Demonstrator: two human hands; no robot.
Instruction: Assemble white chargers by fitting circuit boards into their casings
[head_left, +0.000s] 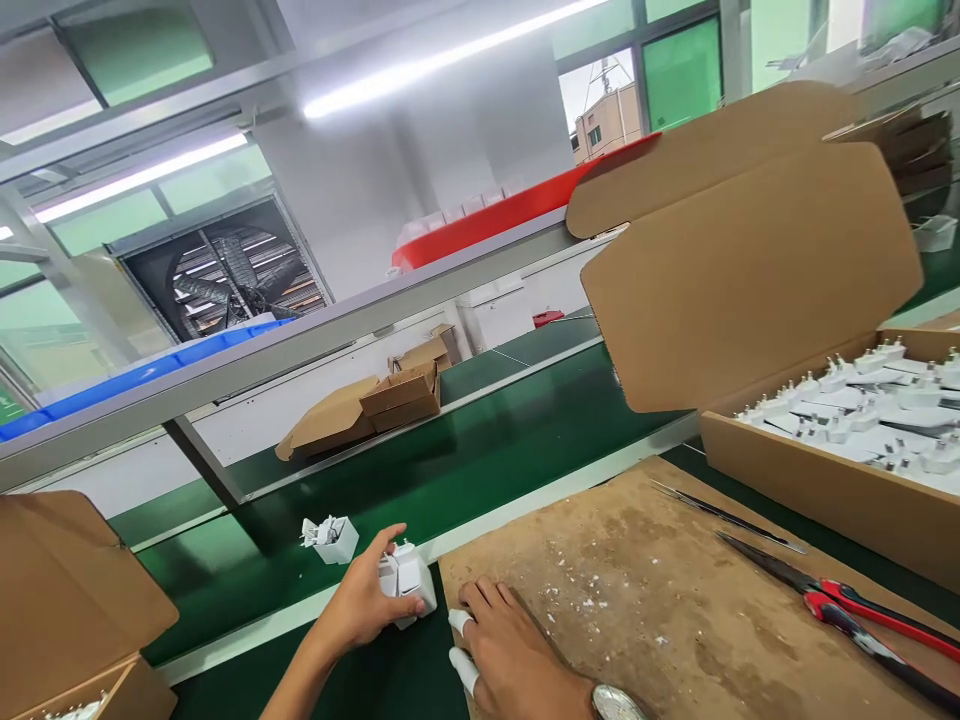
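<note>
My left hand (361, 597) is closed around a small white box (416, 582), thumb on the near side and fingers on the far side. White pieces show in its top; I cannot make out exactly what they are. My right hand (517, 650) lies on the worn brown board (600, 570) beside that box, fingers stretched out and holding nothing visible. White covers sit on two of its digits, and a watch (616, 703) is on the wrist. A second white box (339, 541) with white plug parts sticking out stands on the green belt (480, 450).
At right, an open carton (810, 470) holds many white plug pieces (862, 410). Tweezers (727, 516) and red-handled pliers (817, 595) lie on the board. Another open carton (142, 690) stands at lower left, and a smaller carton (401, 395) lies beyond the belt.
</note>
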